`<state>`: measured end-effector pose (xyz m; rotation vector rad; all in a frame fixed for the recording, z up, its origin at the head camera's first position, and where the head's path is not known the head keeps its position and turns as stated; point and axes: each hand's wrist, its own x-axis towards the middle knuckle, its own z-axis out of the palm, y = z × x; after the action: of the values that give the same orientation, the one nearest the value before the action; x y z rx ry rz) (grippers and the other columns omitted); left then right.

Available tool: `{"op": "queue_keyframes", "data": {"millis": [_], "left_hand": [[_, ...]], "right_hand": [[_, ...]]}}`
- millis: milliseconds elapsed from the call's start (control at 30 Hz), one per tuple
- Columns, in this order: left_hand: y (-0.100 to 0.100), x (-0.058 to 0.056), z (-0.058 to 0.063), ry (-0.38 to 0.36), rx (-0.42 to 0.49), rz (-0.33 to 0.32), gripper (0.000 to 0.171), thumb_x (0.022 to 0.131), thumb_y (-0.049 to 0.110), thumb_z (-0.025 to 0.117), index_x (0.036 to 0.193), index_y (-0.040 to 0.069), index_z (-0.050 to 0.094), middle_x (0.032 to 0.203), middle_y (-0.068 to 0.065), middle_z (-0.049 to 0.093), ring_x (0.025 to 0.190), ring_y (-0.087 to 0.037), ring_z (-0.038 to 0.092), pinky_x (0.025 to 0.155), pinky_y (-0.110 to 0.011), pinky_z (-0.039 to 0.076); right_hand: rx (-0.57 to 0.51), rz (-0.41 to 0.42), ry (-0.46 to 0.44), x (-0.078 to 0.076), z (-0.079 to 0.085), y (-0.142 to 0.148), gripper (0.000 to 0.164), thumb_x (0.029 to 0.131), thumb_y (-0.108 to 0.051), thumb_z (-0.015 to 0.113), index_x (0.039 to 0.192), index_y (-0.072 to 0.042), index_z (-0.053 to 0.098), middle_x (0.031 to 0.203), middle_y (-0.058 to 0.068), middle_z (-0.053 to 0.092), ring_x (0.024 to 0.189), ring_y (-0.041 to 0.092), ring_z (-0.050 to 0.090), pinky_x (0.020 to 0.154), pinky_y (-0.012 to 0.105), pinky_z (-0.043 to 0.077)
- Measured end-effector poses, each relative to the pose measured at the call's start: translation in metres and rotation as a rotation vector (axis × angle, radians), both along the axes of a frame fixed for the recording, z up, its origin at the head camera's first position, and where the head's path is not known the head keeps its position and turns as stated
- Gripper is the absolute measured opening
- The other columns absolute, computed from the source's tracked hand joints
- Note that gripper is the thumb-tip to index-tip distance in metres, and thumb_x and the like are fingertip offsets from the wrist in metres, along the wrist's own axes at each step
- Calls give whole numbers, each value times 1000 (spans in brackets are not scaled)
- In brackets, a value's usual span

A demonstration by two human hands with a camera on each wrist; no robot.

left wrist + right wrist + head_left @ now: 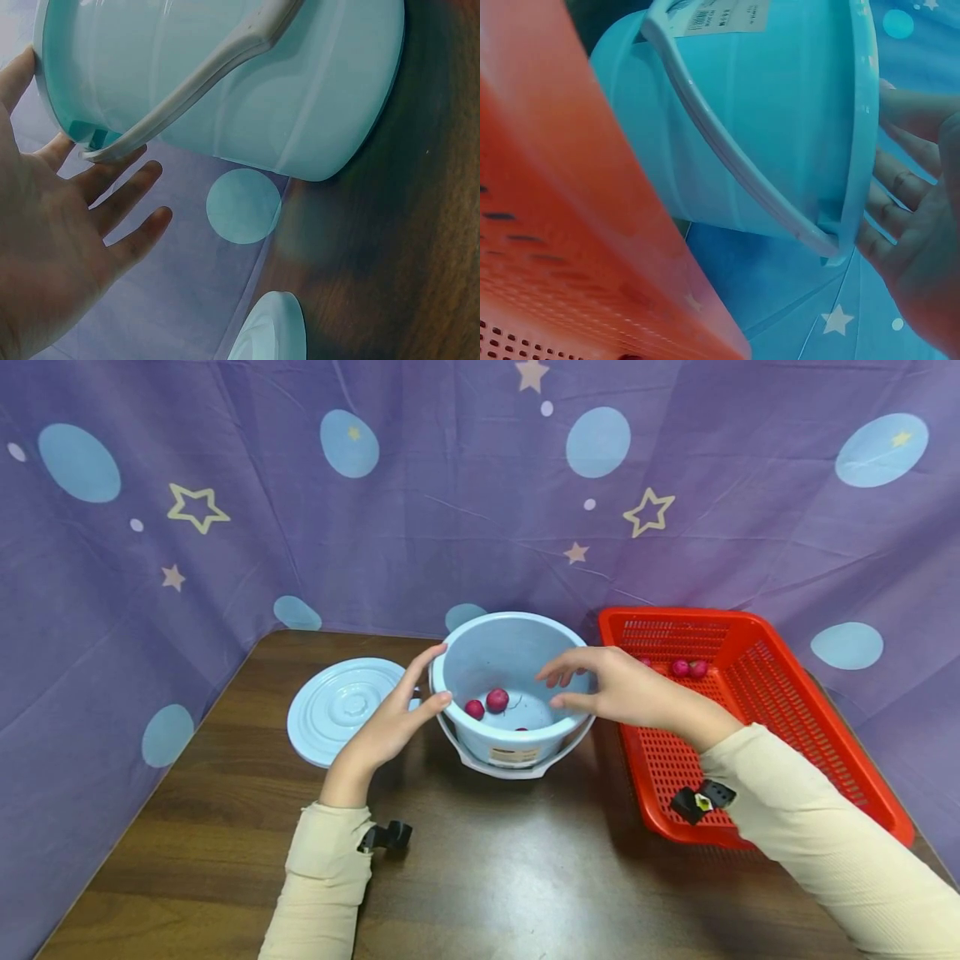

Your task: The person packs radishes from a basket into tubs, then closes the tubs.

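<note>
Round dark-red radishes [497, 699] sit inside the pale-blue plastic bucket [498, 647], and over its right rim hangs the right hand [633, 689], grip apart, holding nothing! At the bucket's left rim, the left hand [386, 727], grip also apart, touches the edge. Right of the bucket, a red perforated plastic basket [678, 832] with more radishes [698, 669]; left, a round pale-blue lid [341, 706] on the brown desk [480, 860].

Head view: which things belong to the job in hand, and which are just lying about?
Likely in the job:
- blue bucket
- red, radish-like pieces inside it
- red basket, with more such pieces

Seemingly just lying about:
- round blue lid, flat on the table
- starry curtain, only backdrop
</note>
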<state>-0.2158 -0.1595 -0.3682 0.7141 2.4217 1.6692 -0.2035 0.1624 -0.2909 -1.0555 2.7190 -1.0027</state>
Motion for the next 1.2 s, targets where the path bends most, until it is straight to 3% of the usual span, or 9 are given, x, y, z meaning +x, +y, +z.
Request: {"op": "queue_keyframes", "data": {"millis": [267, 633, 967, 1200], "left_hand": [[0, 0, -1, 3, 1, -1, 66, 99, 41, 55, 156, 32, 25, 159, 0, 24, 137, -25, 30, 109, -57, 26], [-1, -1, -3, 6, 6, -1, 66, 99, 41, 56, 156, 31, 25, 159, 0, 24, 137, -25, 30, 109, -58, 25], [-1, 0, -1, -12, 9, -2, 66, 98, 42, 56, 156, 33, 25, 159, 1, 23, 136, -25, 30, 109, -59, 26], [0, 1, 0, -11, 10, 0, 66, 98, 43, 56, 156, 32, 25, 159, 0, 23, 136, -26, 31, 108, -60, 26]], "right_hand": [[-74, -64, 41, -1, 7, 14, 31, 87, -15, 78, 117, -16, 70, 104, -11, 69, 95, 9, 61, 85, 38, 50], [-109, -194, 22, 2, 11, 47, 30, 88, -12, 76, 118, -15, 71, 107, 0, 71, 94, 11, 64, 85, 21, 47], [-113, -295, 25, -3, -1, 85, 31, 87, -7, 76, 117, -12, 71, 107, 5, 71, 92, 6, 63, 81, 15, 46], [-85, -393, -6, -11, -14, 111, 32, 89, -13, 75, 120, -12, 69, 108, 6, 71, 91, 3, 63, 76, 14, 48]]}}
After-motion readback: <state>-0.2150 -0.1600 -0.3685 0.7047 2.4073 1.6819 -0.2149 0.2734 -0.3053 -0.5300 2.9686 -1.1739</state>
